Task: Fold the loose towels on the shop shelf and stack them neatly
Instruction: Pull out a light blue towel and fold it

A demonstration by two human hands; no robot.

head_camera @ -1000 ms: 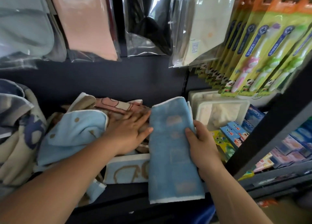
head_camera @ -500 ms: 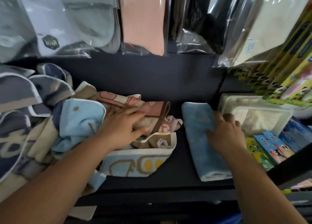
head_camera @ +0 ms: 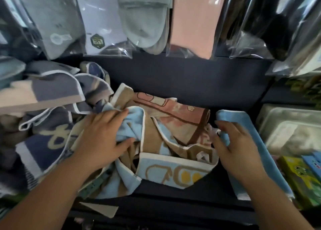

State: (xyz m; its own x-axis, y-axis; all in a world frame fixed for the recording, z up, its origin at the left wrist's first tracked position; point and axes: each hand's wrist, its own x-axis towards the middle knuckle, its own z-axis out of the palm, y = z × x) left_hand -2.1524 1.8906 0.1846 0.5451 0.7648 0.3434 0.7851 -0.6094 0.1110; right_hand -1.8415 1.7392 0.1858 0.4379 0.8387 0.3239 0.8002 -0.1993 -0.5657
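Pickup step. Pale-blue towel (head_camera: 133, 124) gripped by left hand (head_camera: 102, 139), left of folded blue towel (head_camera: 239, 117); right hand (head_camera: 238, 146) open between. Next: free, fold, stack.

Nothing legible. Green hex badge (head_camera: 97, 41) on the white packet (head_camera: 104, 18) has lettering, too blurred to read.

One folded blue towel (head_camera: 232, 116) is being counted beside at least three loose towels (head_camera: 175, 170), heaped. At least six bagged packs (head_camera: 194, 21) are being displayed above, with two clear tubs (head_camera: 291, 130), two small boxes (head_camera: 298, 177), one left hand (head_camera: 102, 137) and one right hand (head_camera: 238, 148).
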